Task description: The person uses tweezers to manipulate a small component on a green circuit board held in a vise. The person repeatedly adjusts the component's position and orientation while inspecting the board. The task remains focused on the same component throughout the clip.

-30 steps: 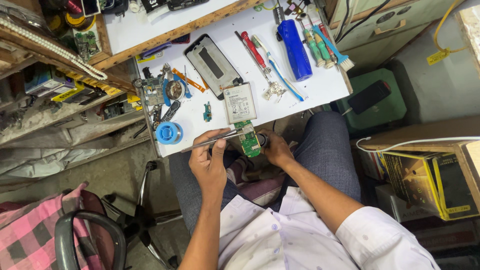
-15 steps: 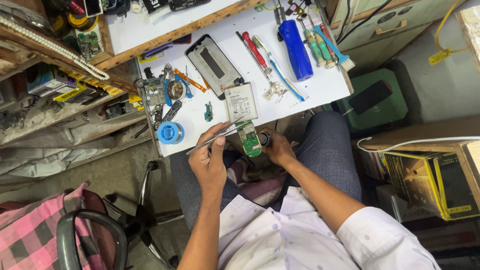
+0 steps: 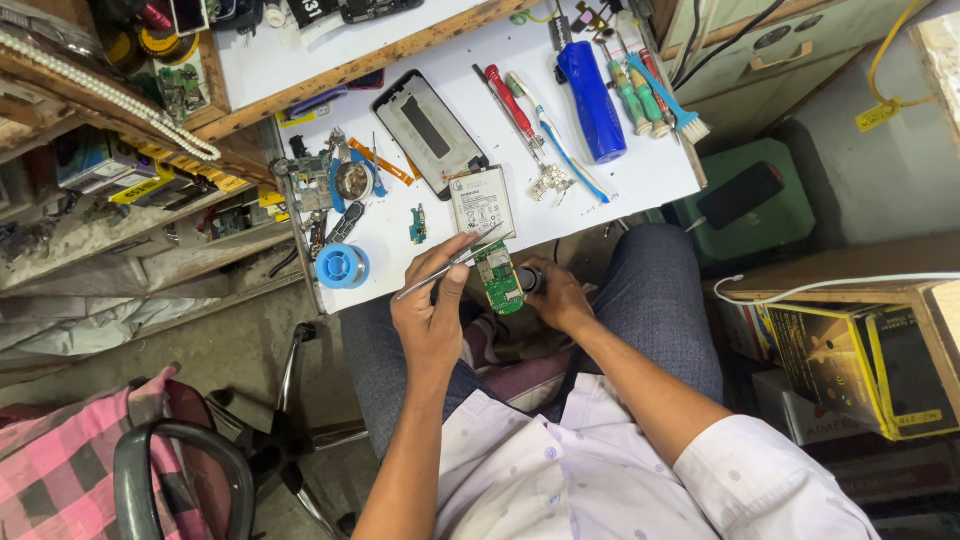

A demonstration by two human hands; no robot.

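Green circuit board (image 3: 499, 280) held just off the near edge of the white table (image 3: 640, 170), over the person's lap; right hand (image 3: 560, 298) grips it from the right side, fingers closed about the board and what looks like a dark part behind it. Left hand (image 3: 432, 318) holds metal tweezers (image 3: 450, 262), fingers pinched narrow on the shank; tips reach toward the board's upper end, contact too small to tell.

Judgement on the step: fine tweezer work on the board; best done with the board kept steady and level in the right hand, the tweezers brought in at a shallow angle, light pressure only, so that nothing slips off over the lap; bracing both wrists against the table edge would help.

Just above the board lies a pale flat battery (image 3: 483, 201); beyond it a dark phone frame (image 3: 432, 132); to the right a red-handled screwdriver (image 3: 510, 100), a blue cylinder (image 3: 591, 100), green-handled drivers (image 3: 640, 100); to the left a blue solder spool (image 3: 342, 266) and small loose parts (image 3: 335, 185); pink checked cloth (image 3: 60, 460) on a chair, well apart.
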